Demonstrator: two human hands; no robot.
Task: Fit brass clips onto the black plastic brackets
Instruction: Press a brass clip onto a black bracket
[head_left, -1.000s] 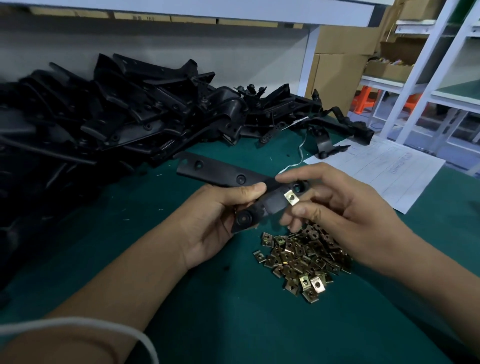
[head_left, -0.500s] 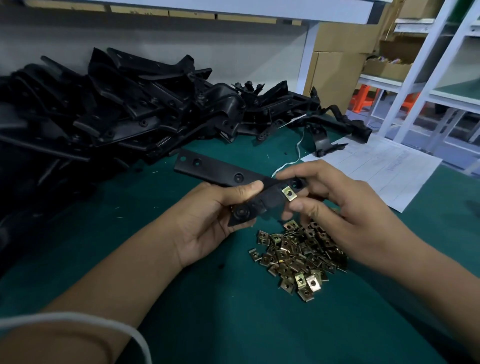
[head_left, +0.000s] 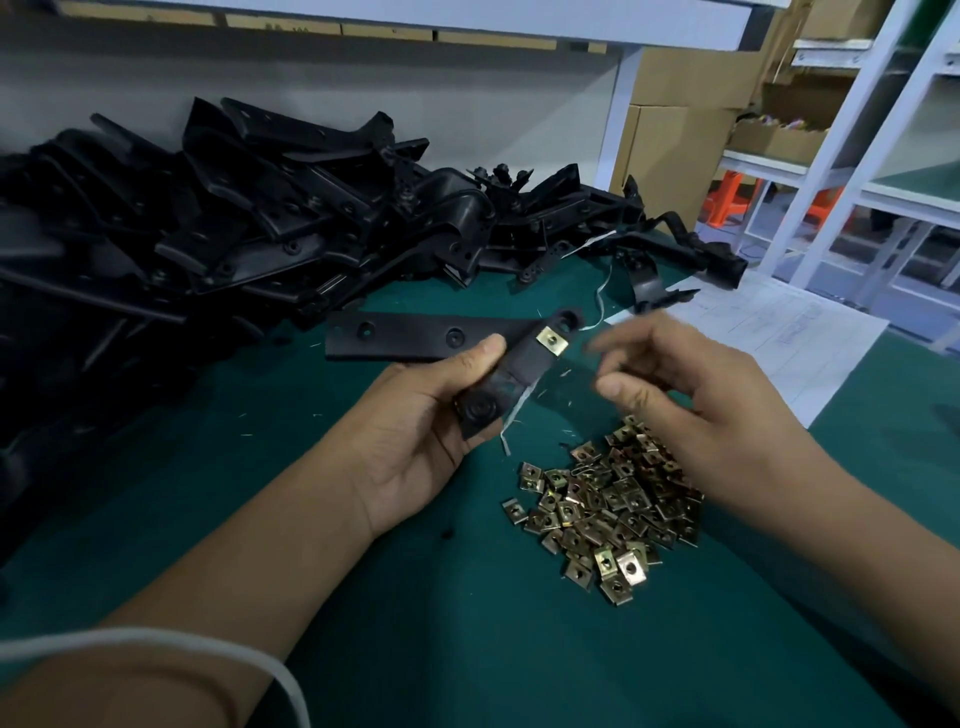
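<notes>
The brass clip (head_left: 551, 341) may not be seated fully on the black plastic bracket (head_left: 441, 338) and could slip off when it is put down, because the right hand (head_left: 691, 415) is off it, fingers loosely spread and holding nothing (they are blurred). The left hand (head_left: 436, 431) grips the angled, matte bracket above the green bench (head_left: 467, 649), the clip near its bend, beside the heap of loose clips (head_left: 608, 514).

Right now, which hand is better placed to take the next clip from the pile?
The right hand: it holds nothing and hovers just above the clip pile. The left hand grips the bracket.
</notes>
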